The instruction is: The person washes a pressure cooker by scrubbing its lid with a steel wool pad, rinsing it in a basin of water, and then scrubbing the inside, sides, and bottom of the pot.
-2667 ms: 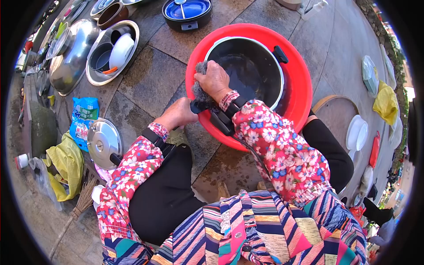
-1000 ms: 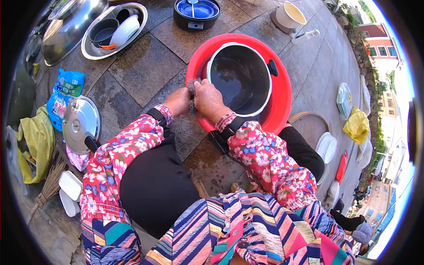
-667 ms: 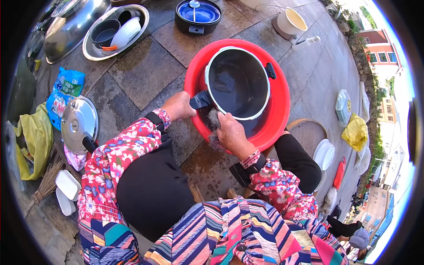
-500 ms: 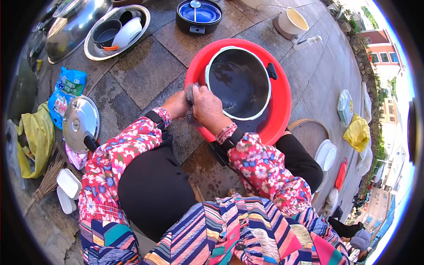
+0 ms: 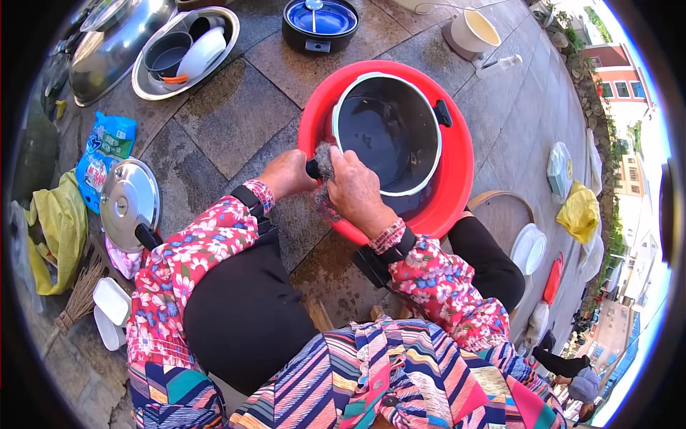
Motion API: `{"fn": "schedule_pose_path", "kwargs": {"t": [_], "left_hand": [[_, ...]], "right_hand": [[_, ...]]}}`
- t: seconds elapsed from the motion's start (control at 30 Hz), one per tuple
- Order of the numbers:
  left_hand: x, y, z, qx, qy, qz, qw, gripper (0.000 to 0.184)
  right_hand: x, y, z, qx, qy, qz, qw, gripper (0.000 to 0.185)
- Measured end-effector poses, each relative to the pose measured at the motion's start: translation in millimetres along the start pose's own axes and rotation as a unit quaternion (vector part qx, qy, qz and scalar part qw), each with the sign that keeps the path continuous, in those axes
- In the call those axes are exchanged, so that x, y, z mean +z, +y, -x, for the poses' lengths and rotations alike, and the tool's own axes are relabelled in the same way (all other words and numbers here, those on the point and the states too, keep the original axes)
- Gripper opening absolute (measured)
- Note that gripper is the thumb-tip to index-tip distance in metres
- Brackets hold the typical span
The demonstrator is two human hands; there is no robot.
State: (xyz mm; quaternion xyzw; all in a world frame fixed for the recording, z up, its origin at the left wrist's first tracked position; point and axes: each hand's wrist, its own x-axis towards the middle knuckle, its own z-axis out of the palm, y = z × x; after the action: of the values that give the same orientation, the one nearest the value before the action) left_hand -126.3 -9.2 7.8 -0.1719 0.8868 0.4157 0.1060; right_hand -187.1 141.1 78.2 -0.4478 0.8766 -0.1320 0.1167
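A dark-lined pot (image 5: 389,136) with a silvery rim sits tilted in a red basin (image 5: 455,175), with dark liquid in its bottom. My left hand (image 5: 287,174) is closed around the pot's black handle (image 5: 313,168) at the basin's left rim. Grey steel wool (image 5: 325,161) is pressed against that handle by my right hand (image 5: 355,186), whose fingers are closed on it. More of the wool hangs below, partly hidden by the right hand. A second black handle (image 5: 443,113) sticks out on the pot's right side.
A silver lid (image 5: 131,200), a blue bag (image 5: 106,154) and a broom (image 5: 77,297) lie at left. Behind are an oval metal basin (image 5: 150,84) with dishes, a blue-lined pan (image 5: 320,44) and a cream pot (image 5: 474,30). A round wooden-rimmed tray (image 5: 504,194) is at right.
Since half a second ago, my right hand has moved slightly right and down with the steel wool, and more of the black handle shows. My left hand has stayed at the handle.
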Motion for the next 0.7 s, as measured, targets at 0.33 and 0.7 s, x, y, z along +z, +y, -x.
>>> {"fn": "schedule_pose_path", "kwargs": {"t": [0.33, 0.7], "left_hand": [[-5, 14, 9, -0.035, -0.024, -0.039, 0.998, 0.041], [-3, 11, 9, -0.001, -0.035, 0.048, 0.998, 0.032]], "right_hand": [[36, 9, 31, 0.062, -0.096, 0.085, 0.99, 0.057], [25, 11, -2, 0.027, -0.044, 0.05, 0.997, 0.049]]}}
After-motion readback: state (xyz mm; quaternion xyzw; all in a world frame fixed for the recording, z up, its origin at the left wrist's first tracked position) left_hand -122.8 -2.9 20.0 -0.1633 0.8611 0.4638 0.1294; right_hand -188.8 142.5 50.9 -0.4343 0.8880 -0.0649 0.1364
